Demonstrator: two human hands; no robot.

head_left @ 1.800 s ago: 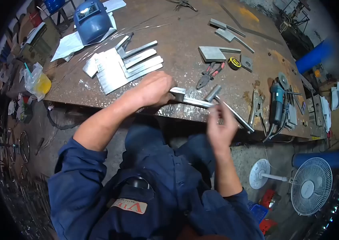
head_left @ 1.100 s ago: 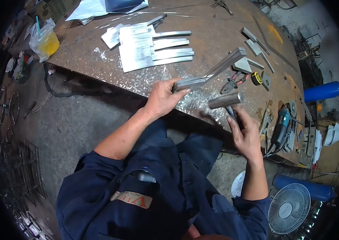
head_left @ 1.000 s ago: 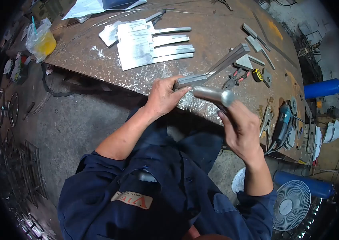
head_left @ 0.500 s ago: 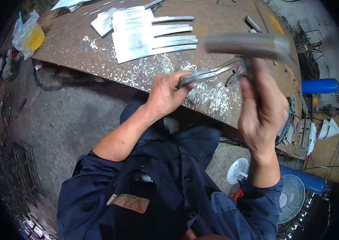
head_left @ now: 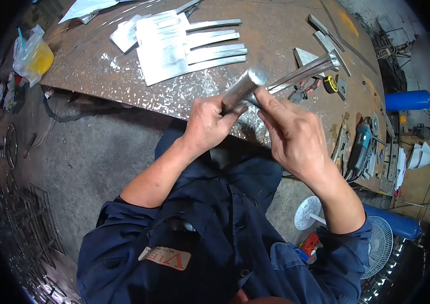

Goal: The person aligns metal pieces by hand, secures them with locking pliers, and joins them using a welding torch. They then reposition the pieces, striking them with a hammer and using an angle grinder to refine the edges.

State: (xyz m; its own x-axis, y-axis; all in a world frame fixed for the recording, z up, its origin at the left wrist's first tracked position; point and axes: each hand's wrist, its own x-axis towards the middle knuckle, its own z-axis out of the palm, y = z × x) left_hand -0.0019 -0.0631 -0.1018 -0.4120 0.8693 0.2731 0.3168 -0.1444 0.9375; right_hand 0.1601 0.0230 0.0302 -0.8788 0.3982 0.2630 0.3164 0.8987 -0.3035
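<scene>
1. Hammer (head_left: 243,91) is gripped by its handle in my right hand (head_left: 298,137), the head slanting up beside my left hand (head_left: 207,124).
2. I have the left hand grasping the near end of a bent metal bar (head_left: 307,72), with the thumb pressed along the side nearer the camera.
3. From there the bar angles out over the table (head_left: 271,40); the hammer head hides part of it, so I cannot tell whether the two touch.
4. Beyond the left hand I see overlapping metal plates (head_left: 160,58) with narrow arms.
5. Near the bar's far end lie red-handled pliers (head_left: 298,95) and a yellow-and-black tape measure (head_left: 331,84).
6. Farther right, I spot a teal grinder (head_left: 361,147) near the edge.
</scene>
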